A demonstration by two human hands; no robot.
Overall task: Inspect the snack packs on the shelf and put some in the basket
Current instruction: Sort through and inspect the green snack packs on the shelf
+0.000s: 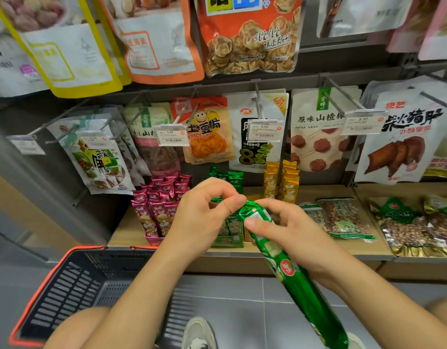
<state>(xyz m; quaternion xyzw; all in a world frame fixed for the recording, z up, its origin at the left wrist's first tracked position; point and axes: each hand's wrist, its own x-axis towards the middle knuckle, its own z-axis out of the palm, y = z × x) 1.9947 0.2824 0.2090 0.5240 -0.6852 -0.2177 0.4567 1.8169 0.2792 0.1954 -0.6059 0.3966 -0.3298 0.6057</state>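
I grip the long green pack with my right hand around its upper part, thumb across the front. My left hand pinches its top crimp to steady it for reading, just off the shelf, basket waiting lower left.

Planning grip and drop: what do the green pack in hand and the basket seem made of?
The green snack pack: seemingly metallised plastic film, glossy, glinting and crinkled. The basket: apparently rigid moulded plastic, matt dark slotted walls, orange rim.
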